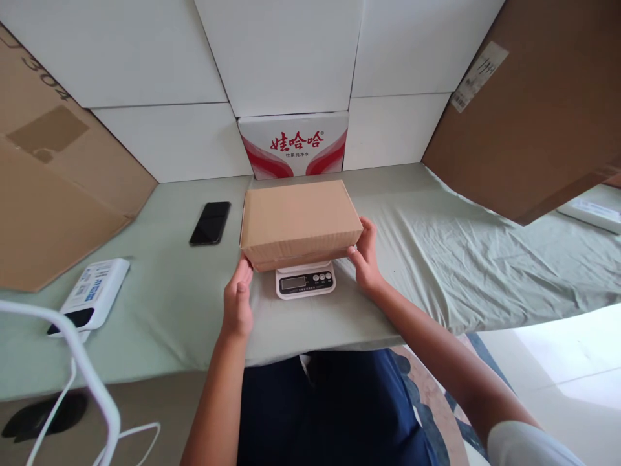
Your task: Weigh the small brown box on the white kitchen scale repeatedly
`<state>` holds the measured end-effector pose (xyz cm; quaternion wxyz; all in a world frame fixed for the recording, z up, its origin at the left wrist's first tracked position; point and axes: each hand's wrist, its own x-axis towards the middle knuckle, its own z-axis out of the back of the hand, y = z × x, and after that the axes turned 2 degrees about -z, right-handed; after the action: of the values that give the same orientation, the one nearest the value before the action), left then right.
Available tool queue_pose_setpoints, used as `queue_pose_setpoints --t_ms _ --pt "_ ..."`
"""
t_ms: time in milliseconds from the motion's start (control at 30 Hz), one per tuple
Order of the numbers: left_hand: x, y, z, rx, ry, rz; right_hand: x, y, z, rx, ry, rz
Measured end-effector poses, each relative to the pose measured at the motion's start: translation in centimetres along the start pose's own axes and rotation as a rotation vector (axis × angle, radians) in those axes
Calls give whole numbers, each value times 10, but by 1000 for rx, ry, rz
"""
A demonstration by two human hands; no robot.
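The white and red carton at the far wall reads "娃哈哈" in red, with a smaller line beneath it. The brown cardboard sheet at far left shows "304".

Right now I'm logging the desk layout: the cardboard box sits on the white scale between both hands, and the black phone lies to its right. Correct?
Not quite. In the head view the black phone lies left of the cardboard box, not right. The box does sit on the white scale, between the left hand and right hand.

White foam panels wall the back, big brown cardboard sheets lean at both sides, a pale green cloth drapes the worktop, bright light floor lower right.
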<state>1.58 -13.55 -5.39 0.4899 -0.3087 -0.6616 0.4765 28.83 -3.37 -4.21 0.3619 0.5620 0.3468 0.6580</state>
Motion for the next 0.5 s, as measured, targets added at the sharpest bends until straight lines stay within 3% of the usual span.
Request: queue_pose_setpoints --t_ms 300,400,500 --pt "18 -31 -8 -20 33 82 21 25 0 40 92 -13" --pt "49 -41 -13 -66 56 -1 49 29 1 21 53 89" --pt "98 -35 -24 -115 78 -92 88 17 -5 -6 16 164"
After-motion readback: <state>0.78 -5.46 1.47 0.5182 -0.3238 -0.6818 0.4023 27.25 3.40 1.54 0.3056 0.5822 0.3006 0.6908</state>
